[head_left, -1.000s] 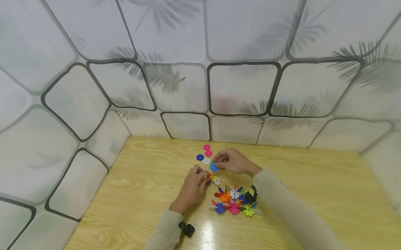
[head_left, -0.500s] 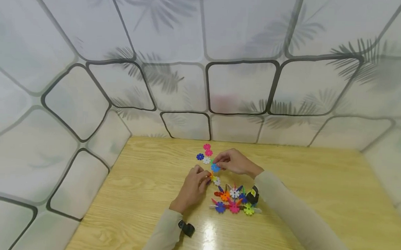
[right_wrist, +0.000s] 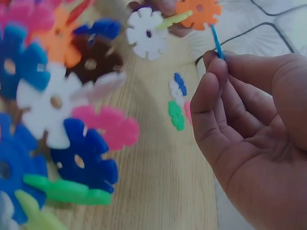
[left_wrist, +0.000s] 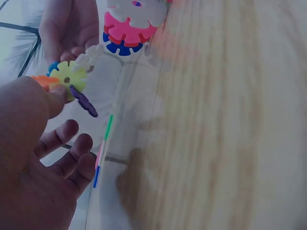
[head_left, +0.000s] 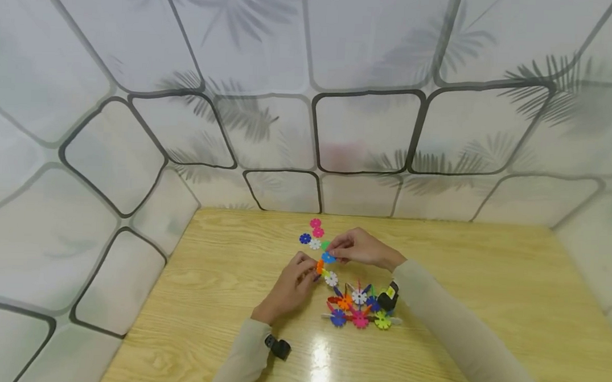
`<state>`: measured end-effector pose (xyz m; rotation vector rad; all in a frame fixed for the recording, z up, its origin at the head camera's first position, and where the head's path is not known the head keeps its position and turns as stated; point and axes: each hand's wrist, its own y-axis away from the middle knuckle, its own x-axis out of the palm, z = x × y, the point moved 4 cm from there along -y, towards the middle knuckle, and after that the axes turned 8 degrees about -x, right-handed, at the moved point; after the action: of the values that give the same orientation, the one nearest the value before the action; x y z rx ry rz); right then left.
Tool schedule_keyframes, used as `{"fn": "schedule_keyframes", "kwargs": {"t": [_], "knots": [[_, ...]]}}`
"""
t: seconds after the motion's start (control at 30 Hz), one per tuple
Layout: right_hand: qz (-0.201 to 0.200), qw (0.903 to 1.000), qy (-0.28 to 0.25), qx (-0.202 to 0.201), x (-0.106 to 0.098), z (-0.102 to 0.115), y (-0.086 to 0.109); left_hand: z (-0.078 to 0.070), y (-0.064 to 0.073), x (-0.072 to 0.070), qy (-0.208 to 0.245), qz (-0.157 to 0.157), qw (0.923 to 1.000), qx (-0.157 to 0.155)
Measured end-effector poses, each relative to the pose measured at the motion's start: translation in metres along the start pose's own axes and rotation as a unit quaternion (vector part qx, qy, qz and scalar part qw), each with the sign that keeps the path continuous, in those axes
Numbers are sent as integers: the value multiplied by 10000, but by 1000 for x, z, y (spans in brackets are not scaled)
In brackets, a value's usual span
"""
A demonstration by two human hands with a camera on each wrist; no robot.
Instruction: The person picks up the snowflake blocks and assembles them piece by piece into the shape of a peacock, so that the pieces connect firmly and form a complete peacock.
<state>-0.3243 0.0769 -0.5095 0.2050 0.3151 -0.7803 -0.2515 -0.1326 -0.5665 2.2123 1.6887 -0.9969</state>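
In the head view, my left hand point(head_left: 287, 285) holds a small joined cluster of notched plastic flower discs. Its orange disc point(right_wrist: 199, 13), yellow disc point(left_wrist: 68, 79), white disc point(right_wrist: 147, 33) and purple disc point(left_wrist: 84, 101) show across the wrist views. The left thumb lies against the yellow disc while the other fingers curl loosely below. With thumb and fingertips, my right hand point(head_left: 362, 249) pinches a light blue flower disc point(head_left: 328, 257). Seen edge-on in the right wrist view, that blue disc meets the lower edge of the orange one.
A larger build of joined multicoloured discs point(head_left: 359, 310) stands on the wooden table point(head_left: 204, 300) near the right forearm. Loose discs lie behind the hands: pink point(head_left: 318, 232), dark blue point(head_left: 305, 238), white point(head_left: 315, 244) and green point(head_left: 326, 245). A patterned wall covering point(head_left: 362, 193) rises behind the table.
The light blue disc has shifted slightly toward me, uncovering the green disc behind it. The left fingers have drawn back a little, so more of the orange disc shows.
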Motion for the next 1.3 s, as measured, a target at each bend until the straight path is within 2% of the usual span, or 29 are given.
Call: {"fn": "schedule_keyframes", "kwargs": {"t": [0.03,0.1,0.27,0.33,0.37,0.5,0.57,0.6,0.77,0.87,0.97,1.17,1.23,1.3], "knots": [[-39,9999,-91,39,0,0,0,-5,1,-3,157,68,9998,-72],[-97,9996,-241,91,0,-1,0,1,1,-3,216,146,9995,-188],[-248,9976,-606,207,3,1,-2,39,-1,10,166,78,9998,-49],[-267,9967,-731,233,5,4,-3,39,0,10,178,91,9998,16],[-262,9965,-757,240,5,5,-3,30,1,6,138,89,9998,136],[-162,9954,-896,289,6,8,-3,27,2,5,211,69,9993,293],[-107,9953,-911,304,6,9,-2,27,2,6,218,108,9994,248],[-81,9953,-913,307,6,10,-2,36,1,10,274,126,9994,142],[-19,9972,-701,268,5,11,-2,37,2,13,239,197,9995,109],[-106,9982,-523,272,4,12,-1,34,3,13,317,220,9993,0],[-207,9985,-425,288,2,14,0,25,4,9,523,177,9984,-87],[-210,9972,-625,357,2,12,0,-15,5,-9,740,93,9971,132],[-180,9966,-725,347,3,12,0,-16,5,-9,738,89,9971,153],[-128,9958,-835,345,4,11,1,-10,5,-7,757,69,9969,183]]}}
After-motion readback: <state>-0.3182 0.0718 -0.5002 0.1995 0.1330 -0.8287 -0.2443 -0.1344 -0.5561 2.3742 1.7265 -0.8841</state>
